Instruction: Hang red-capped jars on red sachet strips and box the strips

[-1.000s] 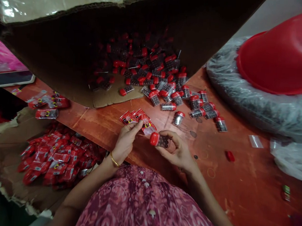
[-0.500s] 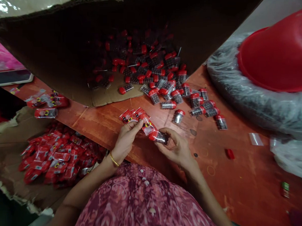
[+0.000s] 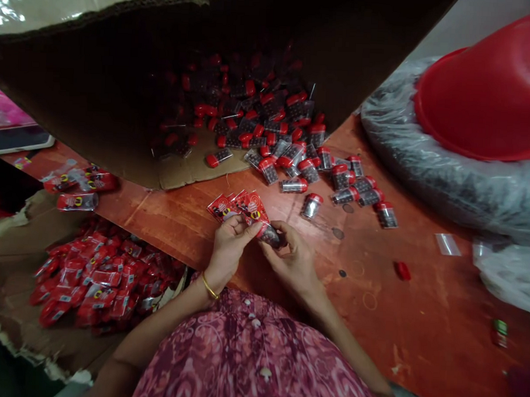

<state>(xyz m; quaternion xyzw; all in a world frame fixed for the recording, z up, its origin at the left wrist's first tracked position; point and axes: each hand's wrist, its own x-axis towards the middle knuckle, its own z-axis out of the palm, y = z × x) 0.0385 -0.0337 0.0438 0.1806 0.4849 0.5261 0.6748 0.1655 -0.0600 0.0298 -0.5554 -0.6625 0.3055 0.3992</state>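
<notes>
My left hand (image 3: 228, 248) is closed on a small fan of red printed packets (image 3: 247, 202), its thumb pressed over their lower end. In my right hand (image 3: 292, 259), fingers and thumb curl round a small clear container (image 3: 270, 236) with dark contents. Its red-capped end meets the packets beneath my left thumb; whether it sits inside one, I cannot tell. Both hands are close together above the table edge. Just beyond them, a similar red-capped container (image 3: 311, 206) lies on the table.
A tipped cardboard box (image 3: 178, 172) spills many red-capped containers (image 3: 294, 185) onto the wooden table (image 3: 373, 343). Lower left, another carton (image 3: 3, 257) holds a heap of red packs (image 3: 98, 279). A red tub (image 3: 484, 97) rests on a plastic-wrapped ring at right. A phone (image 3: 19, 139) lies far left.
My hands have drawn closer together. The container has moved left and up against the packets, and my left thumb now covers part of its red end.
</notes>
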